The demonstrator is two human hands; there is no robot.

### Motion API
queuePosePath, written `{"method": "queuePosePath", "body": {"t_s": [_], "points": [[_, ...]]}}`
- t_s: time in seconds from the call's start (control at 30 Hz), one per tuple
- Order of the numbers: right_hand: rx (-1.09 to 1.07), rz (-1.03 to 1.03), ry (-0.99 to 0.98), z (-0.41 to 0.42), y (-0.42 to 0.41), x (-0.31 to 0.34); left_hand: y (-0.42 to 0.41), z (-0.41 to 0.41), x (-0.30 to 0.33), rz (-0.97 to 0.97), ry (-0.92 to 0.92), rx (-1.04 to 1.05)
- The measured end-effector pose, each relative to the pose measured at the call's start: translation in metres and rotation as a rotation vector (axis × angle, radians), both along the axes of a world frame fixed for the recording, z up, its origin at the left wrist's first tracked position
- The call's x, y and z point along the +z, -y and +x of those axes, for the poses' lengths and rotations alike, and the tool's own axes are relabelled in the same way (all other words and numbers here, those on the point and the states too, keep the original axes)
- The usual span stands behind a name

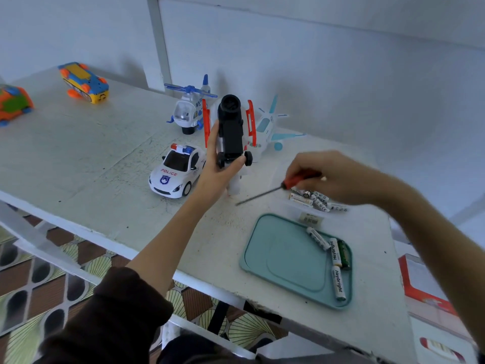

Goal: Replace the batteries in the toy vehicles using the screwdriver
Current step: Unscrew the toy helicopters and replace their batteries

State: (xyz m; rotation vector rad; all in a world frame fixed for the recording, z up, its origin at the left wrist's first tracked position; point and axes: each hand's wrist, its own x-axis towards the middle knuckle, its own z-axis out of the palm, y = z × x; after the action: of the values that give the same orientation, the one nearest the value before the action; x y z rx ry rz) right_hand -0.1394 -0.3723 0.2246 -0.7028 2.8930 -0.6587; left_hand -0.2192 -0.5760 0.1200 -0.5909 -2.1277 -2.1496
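Left hand (pixel 221 164) grips toy plane (pixel 231 130) upended, black underside toward camera, above table (pixel 78 158), just right of police car (pixel 178 172). Right hand (pixel 338 177) curls round red handle of screwdriver (pixel 278 190); tip points left, well apart from toy. Risks: one-hand hold lets toy twist under driver pressure; tip slips off screw toward fingers (pixel 212 135); freed screw rolls off near edge; loose batteries (pixel 315 199) near right hand get knocked. Tray (pixel 275 258) holds more batteries.

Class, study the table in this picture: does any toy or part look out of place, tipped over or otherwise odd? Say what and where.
Yes. The yellow and blue toy vehicle at the far left lies upside down, wheels up. The left hand holds another toy underside up. Loose batteries lie heaped beside the teal tray, not in it.
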Motion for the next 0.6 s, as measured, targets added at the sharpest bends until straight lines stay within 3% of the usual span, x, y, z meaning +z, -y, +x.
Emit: {"method": "queuePosePath", "body": {"t_s": [0.23, 0.33, 0.6], "points": [[0.233, 0.037, -0.222, -0.003, 0.049, -0.1, 0.001, 0.002, 0.0, 0.011, 0.005, 0.046], [0.275, 0.093, -0.316, -0.013, 0.058, -0.117, 0.004, 0.004, 0.0, 0.047, 0.019, 0.075], [0.296, 0.091, -0.339, -0.023, 0.063, -0.124, 0.008, 0.004, -0.005, 0.062, 0.036, 0.121]]}}
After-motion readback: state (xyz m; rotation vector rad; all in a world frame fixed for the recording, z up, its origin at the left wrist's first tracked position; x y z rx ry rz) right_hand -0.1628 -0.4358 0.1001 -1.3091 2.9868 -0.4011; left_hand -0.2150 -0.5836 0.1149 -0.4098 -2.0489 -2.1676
